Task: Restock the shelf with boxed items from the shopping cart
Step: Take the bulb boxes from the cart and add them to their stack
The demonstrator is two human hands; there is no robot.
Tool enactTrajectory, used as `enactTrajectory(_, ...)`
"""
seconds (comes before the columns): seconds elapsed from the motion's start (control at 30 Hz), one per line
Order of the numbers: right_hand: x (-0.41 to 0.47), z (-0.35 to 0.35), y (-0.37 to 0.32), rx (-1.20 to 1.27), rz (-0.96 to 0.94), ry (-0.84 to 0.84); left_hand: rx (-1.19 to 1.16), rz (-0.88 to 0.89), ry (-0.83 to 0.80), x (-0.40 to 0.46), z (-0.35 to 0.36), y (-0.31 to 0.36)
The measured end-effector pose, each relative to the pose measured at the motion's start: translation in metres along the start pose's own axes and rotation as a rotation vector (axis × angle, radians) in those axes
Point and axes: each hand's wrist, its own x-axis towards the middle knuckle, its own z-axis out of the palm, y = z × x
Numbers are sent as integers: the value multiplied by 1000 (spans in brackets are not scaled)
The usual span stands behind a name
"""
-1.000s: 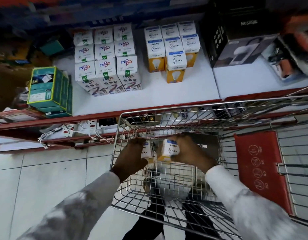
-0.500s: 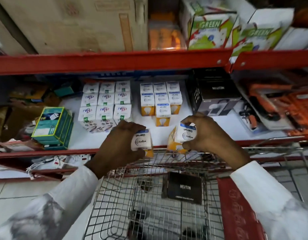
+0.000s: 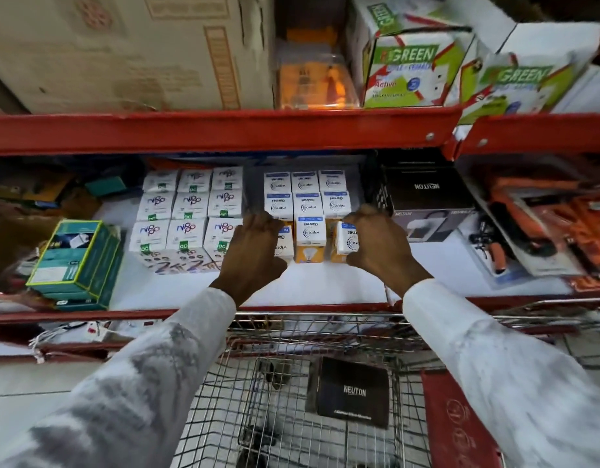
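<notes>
Bulb boxes, one gripped in each hand (image 3: pixel 254 255) (image 3: pixel 376 244), flank the front box (image 3: pixel 310 239), bare shelf (image 3: pixel 325 285) ahead

Both arms stretched forward and away, in pale sleeves, converging slightly toward the far middle. Left hand (image 3: pixel 253 253) back-up, knuckles raised, fingers curled down and wrapped over a small bulb box (image 3: pixel 285 246) pressed under the palm, thumb tucked at the near right side. Right hand (image 3: pixel 376 244) just to the right, apart from the left, wrist cocked, fingers hooked over the top and thumb underneath, clamped round a second bulb box (image 3: pixel 346 240) that shows at its left edge. Both wrists bare beyond the cuffs, left forearm angled in from near left, right forearm from near right.
</notes>
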Motion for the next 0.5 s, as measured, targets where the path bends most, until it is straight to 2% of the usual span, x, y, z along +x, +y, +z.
enactTrajectory(0.23,18,11,1,-57,-33,-38,-31,-26,-24,18,12,-3)
enactTrajectory(0.5,16,28,5,44,-55,4,-26,0,-3,15,21,-2)
